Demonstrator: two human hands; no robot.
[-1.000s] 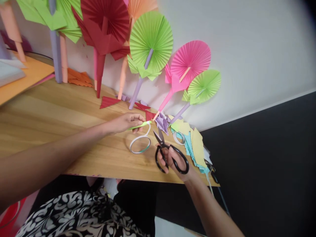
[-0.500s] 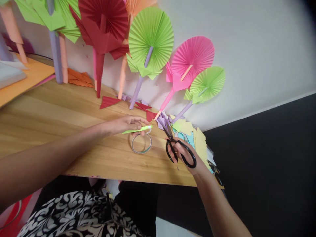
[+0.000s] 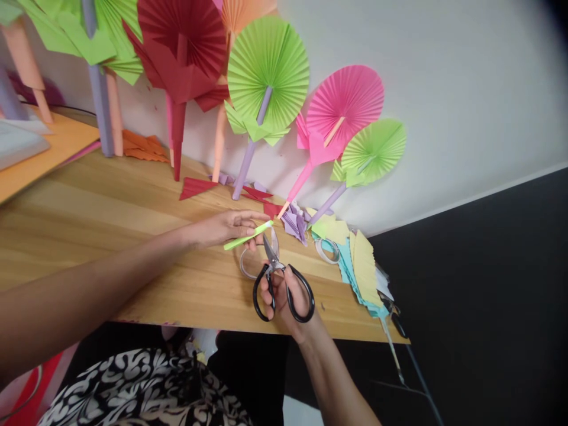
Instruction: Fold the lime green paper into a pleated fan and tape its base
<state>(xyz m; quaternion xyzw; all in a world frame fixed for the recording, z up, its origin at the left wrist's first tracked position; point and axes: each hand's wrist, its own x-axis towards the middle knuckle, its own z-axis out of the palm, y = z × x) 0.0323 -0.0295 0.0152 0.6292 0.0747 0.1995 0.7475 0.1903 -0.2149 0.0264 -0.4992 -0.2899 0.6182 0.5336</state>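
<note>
Wooden surface [image 3: 110, 236], paper fans along far wall.
Right hand [image 3: 284, 296] grip closed through black scissors [image 3: 279, 278] handles, blades at tape strip; left hand [image 3: 226, 228] pinches green paper stick [image 3: 246, 236] above tape roll [image 3: 246, 266]; beyond, pink fan [image 3: 346, 100].

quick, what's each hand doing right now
Left hand: closed, pinching a green paper strip.
Right hand: closed, fingers through the handles of the scissors, blades open near the strip's end.
</note>
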